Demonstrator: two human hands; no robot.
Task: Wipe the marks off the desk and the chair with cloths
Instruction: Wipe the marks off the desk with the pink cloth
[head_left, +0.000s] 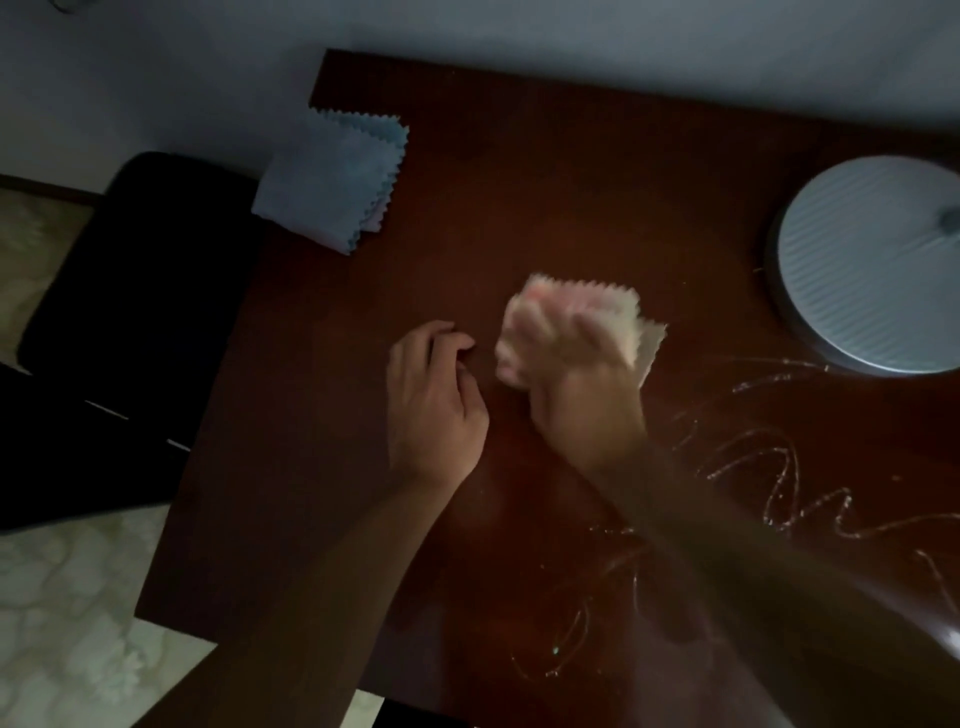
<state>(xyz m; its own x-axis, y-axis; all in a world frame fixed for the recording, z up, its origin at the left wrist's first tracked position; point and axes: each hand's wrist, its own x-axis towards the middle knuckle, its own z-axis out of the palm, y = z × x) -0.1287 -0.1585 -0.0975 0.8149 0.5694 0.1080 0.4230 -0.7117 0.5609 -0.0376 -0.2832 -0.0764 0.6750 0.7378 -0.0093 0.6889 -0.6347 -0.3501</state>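
Head view, looking down on a dark brown worktop (571, 171) in dim light. The right hand (566, 364), blurred, lies near the middle of the worktop with its fingers curled over a folded pale pink cloth (631, 322) with zigzag edges, which it grips and presses against the surface; the far and right edges of the cloth stick out from under the fingers. The left hand (434, 395) rests on the worktop just beside the right hand, on its left, apart from the cloth; its fingers are loosely curled, the fingertips touch the surface, and it holds nothing.

Pale scribbled marks (769, 483) run across the right-hand part of the worktop, from near the right forearm out toward the right edge and down toward the near edge.

A stack of folded cloths (332, 182), blue on top with a pink layer showing at its near side, lies at the far left corner, overhanging the left edge. A round grey ribbed object (872, 265) stands at the right edge, partly cut off by the frame. A black chair (140, 280) stands beside the left edge of the worktop, on a pale patterned floor (67, 597).
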